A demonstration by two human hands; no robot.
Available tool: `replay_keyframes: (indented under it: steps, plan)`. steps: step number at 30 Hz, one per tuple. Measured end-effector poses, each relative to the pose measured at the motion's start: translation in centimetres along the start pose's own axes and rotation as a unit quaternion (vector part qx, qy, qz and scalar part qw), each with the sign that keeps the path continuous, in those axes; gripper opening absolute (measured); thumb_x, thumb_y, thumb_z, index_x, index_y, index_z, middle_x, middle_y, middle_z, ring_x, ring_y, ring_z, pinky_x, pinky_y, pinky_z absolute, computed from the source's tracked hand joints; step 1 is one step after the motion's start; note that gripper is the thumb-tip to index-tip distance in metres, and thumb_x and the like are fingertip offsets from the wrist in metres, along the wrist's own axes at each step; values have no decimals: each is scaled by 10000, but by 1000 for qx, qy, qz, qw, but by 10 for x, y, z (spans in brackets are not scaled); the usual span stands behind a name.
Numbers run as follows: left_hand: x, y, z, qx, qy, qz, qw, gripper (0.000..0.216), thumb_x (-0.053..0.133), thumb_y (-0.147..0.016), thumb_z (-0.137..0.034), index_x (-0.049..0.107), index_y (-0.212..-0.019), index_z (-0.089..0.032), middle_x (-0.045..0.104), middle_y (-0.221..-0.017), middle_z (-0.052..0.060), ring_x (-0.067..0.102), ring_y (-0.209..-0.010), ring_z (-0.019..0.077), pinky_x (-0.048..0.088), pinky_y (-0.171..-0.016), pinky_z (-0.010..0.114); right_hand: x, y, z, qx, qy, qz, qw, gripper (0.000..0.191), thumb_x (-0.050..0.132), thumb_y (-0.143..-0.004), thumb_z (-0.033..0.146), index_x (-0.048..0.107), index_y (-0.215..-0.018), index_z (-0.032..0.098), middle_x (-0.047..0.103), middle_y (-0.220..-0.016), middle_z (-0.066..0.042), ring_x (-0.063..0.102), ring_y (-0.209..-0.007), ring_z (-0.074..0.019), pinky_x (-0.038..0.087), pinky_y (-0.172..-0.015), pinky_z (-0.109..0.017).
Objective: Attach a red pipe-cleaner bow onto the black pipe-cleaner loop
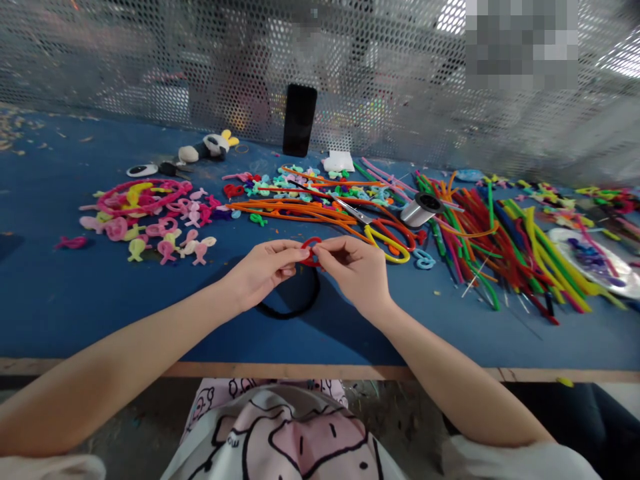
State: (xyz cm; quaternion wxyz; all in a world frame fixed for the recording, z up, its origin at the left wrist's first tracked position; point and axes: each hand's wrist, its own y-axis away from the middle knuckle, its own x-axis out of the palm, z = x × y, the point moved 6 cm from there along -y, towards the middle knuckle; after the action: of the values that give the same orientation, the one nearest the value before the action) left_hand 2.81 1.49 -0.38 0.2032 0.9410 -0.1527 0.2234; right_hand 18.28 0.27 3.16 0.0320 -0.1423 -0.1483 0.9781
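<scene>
Between my two hands is a looped red pipe cleaner (pixel 312 261), held above the blue tabletop. My left hand (pixel 265 270) pinches its left side between thumb and forefinger. On the other side, my right hand (pixel 356 270) grips it the same way with curled fingers. Below them a black fuzzy ring (pixel 287 315) lies on the table, partly covered by my hands. Just beyond my right hand are scissors (pixel 385 241) with yellow and red-orange handles. Orange pipe cleaners (pixel 295 212) lie in a bundle past my fingertips.
Small pink and yellow twisted pieces (pixel 165 230) are heaped at left. A spool of silver wire (pixel 420 209) and many coloured pipe cleaners (pixel 500 233) lie at right. A dark phone (pixel 299 120) leans on the perforated metal screen (pixel 200 73). A panda figure (pixel 207 147) lies at back left.
</scene>
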Motion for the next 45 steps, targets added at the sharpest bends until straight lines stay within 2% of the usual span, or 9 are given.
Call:
replay_keyframes:
  steps: [7, 14, 20, 24, 28, 31, 35, 39, 45]
  plan:
    - [0, 0, -1, -18, 37, -1, 999, 141, 812, -688, -208, 695, -673, -129, 457, -594, -52, 316, -535, 33, 318, -511, 181, 2, 0, 7, -63, 11, 20, 998, 67, 709, -846, 266, 743, -840, 209, 770, -877, -53, 718, -804, -182, 599, -737, -326]
    - [-1, -2, 0, -34, 12, 7, 999, 165, 851, -623, -195, 702, -652, -128, 511, -585, -39, 311, -516, 28, 290, -481, 183, 2, 1, 13, -90, 33, 29, 995, 68, 699, -850, 264, 748, -842, 217, 773, -885, -54, 720, -807, -190, 599, -732, -336]
    - [-5, -3, -1, -20, -37, 0, 999, 230, 902, -542, -203, 751, -708, -153, 637, -674, -2, 434, -557, 48, 357, -522, 197, 1, 0, 16, -75, 24, 38, 996, 73, 701, -851, 259, 754, -836, 211, 773, -878, -52, 721, -805, -185, 598, -724, -319]
    - [-11, -4, 0, -7, -80, -25, 996, 234, 899, -555, -239, 733, -703, -167, 671, -705, 4, 534, -614, 75, 428, -605, 223, 1, 0, 15, -83, 35, 45, 995, 84, 700, -852, 268, 760, -837, 210, 773, -879, -57, 717, -798, -188, 595, -715, -319]
    - [-10, -3, -7, 31, -134, -14, 990, 238, 890, -559, -260, 705, -677, -167, 685, -717, 8, 580, -652, 100, 456, -662, 247, 3, 1, 14, -88, 43, 50, 994, 86, 696, -852, 270, 764, -839, 218, 775, -883, -54, 716, -796, -191, 593, -709, -322]
    - [-7, 1, -20, 96, -236, -15, 967, 212, 857, -594, -259, 684, -669, -162, 644, -640, -13, 545, -608, 99, 416, -616, 238, 5, 2, 14, -80, 39, 53, 995, 79, 693, -849, 253, 761, -825, 219, 777, -879, -51, 717, -790, -190, 590, -707, -322]
    - [0, 11, -32, 163, -406, -35, 898, 137, 751, -702, -259, 652, -674, -169, 577, -576, -37, 408, -509, 79, 292, -516, 237, 8, 3, 14, -74, 39, 60, 995, 77, 687, -839, 208, 758, -809, 213, 779, -866, -47, 723, -793, -190, 586, -712, -316]
    - [10, 21, -39, 228, -496, -57, 836, 62, 678, -719, -189, 621, -695, -183, 644, -667, -22, 490, -576, 103, 350, -574, 241, 10, 3, 10, -69, 46, 68, 994, 82, 682, -832, 195, 760, -823, 219, 783, -874, -40, 727, -803, -190, 587, -725, -315]
    - [14, 24, -35, 265, -558, -62, 784, 61, 662, -741, -197, 605, -761, -201, 688, -746, 9, 610, -705, 166, 415, -684, 275, 14, 5, 6, -64, 44, 72, 994, 90, 681, -829, 188, 765, -847, 216, 784, -877, -44, 726, -808, -190, 589, -741, -323]
